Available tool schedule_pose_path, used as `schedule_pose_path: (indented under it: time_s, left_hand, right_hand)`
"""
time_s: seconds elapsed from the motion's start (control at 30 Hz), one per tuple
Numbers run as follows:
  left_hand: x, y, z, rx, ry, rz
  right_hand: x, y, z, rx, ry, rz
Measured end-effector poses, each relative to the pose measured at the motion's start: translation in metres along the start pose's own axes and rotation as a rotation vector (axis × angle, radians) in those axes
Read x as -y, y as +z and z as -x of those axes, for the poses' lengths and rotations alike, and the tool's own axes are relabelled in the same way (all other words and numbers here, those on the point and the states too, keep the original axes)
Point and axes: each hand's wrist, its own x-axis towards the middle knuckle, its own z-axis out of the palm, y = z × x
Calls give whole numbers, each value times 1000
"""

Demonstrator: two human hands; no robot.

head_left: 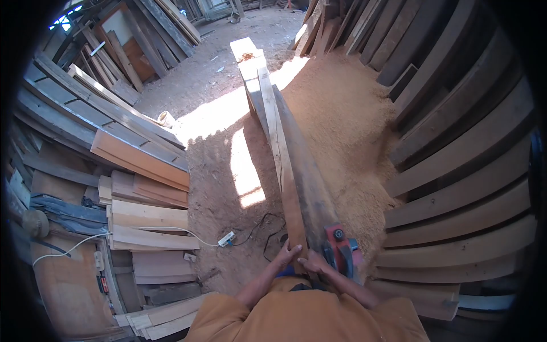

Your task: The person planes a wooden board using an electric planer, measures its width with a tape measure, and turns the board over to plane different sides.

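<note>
Around the near end of a long, narrow brown wooden board [295,222], left hand [286,252] gripping the left edge, thumb on top; right hand [315,261] gripping the right edge, fingers underneath hidden. Right of that end, a red-and-black power tool [341,249]. Left of the board, a white rectangular power strip [226,239]. Along its right side, a broad grey-brown wooden plank [313,199]. At the far end, a pale squared timber [244,47].

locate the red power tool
In the head view, the red power tool is lower right of centre, just right of the right hand, near the sawdust.
</note>
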Motion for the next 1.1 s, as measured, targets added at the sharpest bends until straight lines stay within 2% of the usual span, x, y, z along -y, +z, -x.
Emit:
schedule_pose_path:
  time_s: [0.13, 0.23, 0.27, 0.37, 0.47, 0.53, 0.57, 0.6, 0.67, 0.73, 0.87, 1.1]
  left_hand:
    - [1, 4, -4, 92, 71, 132]
    - [-1, 7, -2, 97, 119, 99]
    - [-4, 9, 0, 31, 142, 39]
    - [5, 17, -4, -187, 155, -189]
    - [16, 15, -7, -401, 24, -516]
    - [-4, 27, 5, -477, -92, -724]
    - [-1, 28, 5, -459, 28, -637]
    - [5, 28, 5, -440, 143, -550]
    - [13, 23, 5, -397, 181, -437]
    - [22, 12, -3, -344, 29, -380]
    - [25, 6, -2, -268, 70, -256]
    - [22, 6, 0, -266, 64, -323]
  right_hand:
    - [5, -7, 2, 37, -2, 8]
    - [-2, -1, -1, 24, 5, 21]
    - [-3, 1, -3, 14, 17, 28]
    - [68, -42, 50, 24, -73, -241]
    - [34, -15, 24, 73, -251, -509]
    - [5, -1, 4, 16, 39, -332]
    - [-5, 2, -2, -14, 186, -243]
    - [-10, 3, -5, -24, 215, -211]
    - [-18, 4, -11, -48, 270, -144]
    - [-20, 0, -11, -60, 277, -136]
    - [-11, -10, -2, -49, 287, -159]
    - [-16, -8, -6, -32, 304, -157]
